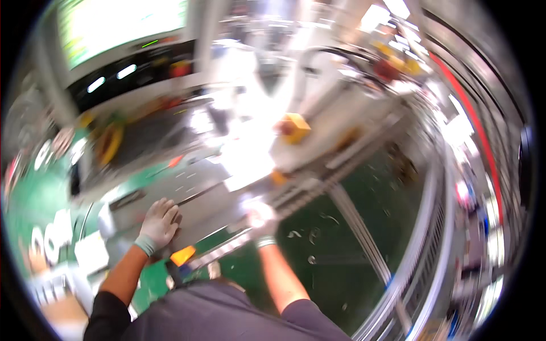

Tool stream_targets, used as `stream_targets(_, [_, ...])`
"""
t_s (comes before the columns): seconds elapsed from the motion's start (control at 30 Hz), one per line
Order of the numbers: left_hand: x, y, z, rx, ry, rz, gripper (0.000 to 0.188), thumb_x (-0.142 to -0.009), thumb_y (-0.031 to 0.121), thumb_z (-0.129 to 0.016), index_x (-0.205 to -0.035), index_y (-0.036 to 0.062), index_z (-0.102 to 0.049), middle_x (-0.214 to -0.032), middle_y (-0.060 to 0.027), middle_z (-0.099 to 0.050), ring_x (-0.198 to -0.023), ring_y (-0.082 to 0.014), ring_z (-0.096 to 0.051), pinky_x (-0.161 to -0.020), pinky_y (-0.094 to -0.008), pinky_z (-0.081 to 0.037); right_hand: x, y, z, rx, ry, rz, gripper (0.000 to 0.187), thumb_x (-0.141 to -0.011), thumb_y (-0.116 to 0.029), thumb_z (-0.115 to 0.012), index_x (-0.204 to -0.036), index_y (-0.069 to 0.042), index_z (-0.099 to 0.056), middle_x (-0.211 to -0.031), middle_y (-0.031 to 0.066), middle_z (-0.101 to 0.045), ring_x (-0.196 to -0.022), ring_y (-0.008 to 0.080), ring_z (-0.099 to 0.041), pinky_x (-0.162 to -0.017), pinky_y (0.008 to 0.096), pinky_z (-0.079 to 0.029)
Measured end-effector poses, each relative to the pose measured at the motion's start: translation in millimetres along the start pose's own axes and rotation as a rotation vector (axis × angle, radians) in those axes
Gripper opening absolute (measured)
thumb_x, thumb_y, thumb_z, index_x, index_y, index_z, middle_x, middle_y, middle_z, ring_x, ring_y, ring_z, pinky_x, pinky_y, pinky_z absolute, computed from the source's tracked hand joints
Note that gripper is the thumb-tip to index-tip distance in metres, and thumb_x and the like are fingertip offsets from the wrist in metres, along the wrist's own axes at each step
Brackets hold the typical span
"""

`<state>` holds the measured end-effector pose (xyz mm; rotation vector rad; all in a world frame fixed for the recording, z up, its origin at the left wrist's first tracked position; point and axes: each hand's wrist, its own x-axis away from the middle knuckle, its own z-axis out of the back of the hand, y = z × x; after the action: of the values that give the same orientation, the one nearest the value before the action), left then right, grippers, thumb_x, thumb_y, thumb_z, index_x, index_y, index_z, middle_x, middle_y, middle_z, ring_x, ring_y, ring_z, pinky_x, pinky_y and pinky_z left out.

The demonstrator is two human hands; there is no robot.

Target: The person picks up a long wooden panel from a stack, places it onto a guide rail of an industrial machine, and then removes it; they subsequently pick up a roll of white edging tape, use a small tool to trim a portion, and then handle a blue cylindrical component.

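Observation:
My left hand, in a pale glove with a greenish cuff, lies at the left part of a grey metal work surface. Its fingers are stretched out, and I see nothing held in them. Farther right, my right hand, gloved alike, is over the edge of that surface beside a metal rail. Glare and blur wash out its fingers, so their pose and anything in them are hidden. A dark slot or seam runs across the surface between my hands. Close to my left wrist sits a yellow-orange block.
A yellow box with a red button stands beyond the rail. Bright light glares off the middle. A lit screen is at the far left. Curved silver rails bound the right side, over green floor. White parts lie left.

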<state>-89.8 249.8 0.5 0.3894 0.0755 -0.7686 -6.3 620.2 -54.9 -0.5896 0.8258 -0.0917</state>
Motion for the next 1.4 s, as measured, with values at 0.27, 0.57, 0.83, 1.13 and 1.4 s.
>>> stream_targets(0.27, [385.5, -77.2, 153.4, -0.384, -0.493, 0.980, 0.093, -0.079, 0.048, -0.081, -0.153, 0.0059, -0.043, -0.158, -0.0271, -0.038, -0.150, -0.0489, -0.030, -0.122, -0.0573, -0.029, 20.5, 26.1, 15.1, 0.012, -0.064, -0.298, 0.018, -0.097, -0.012, -0.069, -0.108, 0.000, -0.075, -0.100, 0.0140, -0.076, -0.088, 0.0260, -0.071, -0.084, 0.0384, -0.058])
stream_targets(0.57, [578.3, 20.6, 177.2, -0.049, -0.277, 1.593, 0.105, -0.069, 0.034, -0.084, -0.159, 0.0086, -0.038, -0.166, -0.0256, -0.028, -0.155, -0.0413, -0.027, -0.126, -0.0458, -0.027, 36.4, -91.7, -78.2, -0.103, -0.273, -0.060, 0.028, -0.106, -0.016, -0.057, -0.121, 0.002, -0.072, -0.117, 0.0187, -0.073, -0.108, 0.0289, -0.070, -0.097, 0.0387, -0.055])
stream_targets(0.83, [538.7, -13.5, 184.8, -0.248, -0.307, 1.139, 0.054, -0.071, 0.032, -0.084, -0.118, 0.0115, -0.070, -0.120, -0.0082, -0.067, -0.121, -0.0269, -0.060, -0.101, -0.0436, -0.051, 107.0, -369.0, -151.3, -0.874, -1.355, 0.272, 0.024, -0.102, -0.011, -0.059, -0.120, 0.002, -0.070, -0.110, 0.0100, -0.072, -0.103, 0.0196, -0.067, -0.092, 0.0341, -0.054])
stream_targets(1.13, [301.4, 14.3, 98.4, 0.147, 0.402, 0.319, 0.038, -0.071, 0.026, -0.080, -0.102, 0.0112, -0.064, -0.096, -0.0096, -0.069, -0.092, -0.0337, -0.068, -0.080, -0.0474, -0.053, 143.7, -371.8, -127.4, -1.257, -1.655, -0.560, 0.052, -0.101, -0.023, -0.064, -0.146, -0.002, -0.047, -0.130, 0.0133, -0.060, -0.114, 0.0226, -0.063, -0.096, 0.0374, -0.056])
stream_targets(1.4, [325.0, -1.0, 115.5, 0.050, -0.135, 0.652, 0.069, -0.073, 0.037, -0.085, -0.131, 0.0085, -0.061, -0.113, -0.0120, -0.070, -0.107, -0.0355, -0.067, -0.096, -0.0484, -0.051, 80.1, -215.7, -53.7, -1.087, -0.988, -0.861, 0.039, -0.108, -0.030, -0.055, -0.140, -0.009, -0.048, -0.108, 0.0111, -0.067, -0.084, 0.0197, -0.071, -0.059, 0.0276, -0.058])
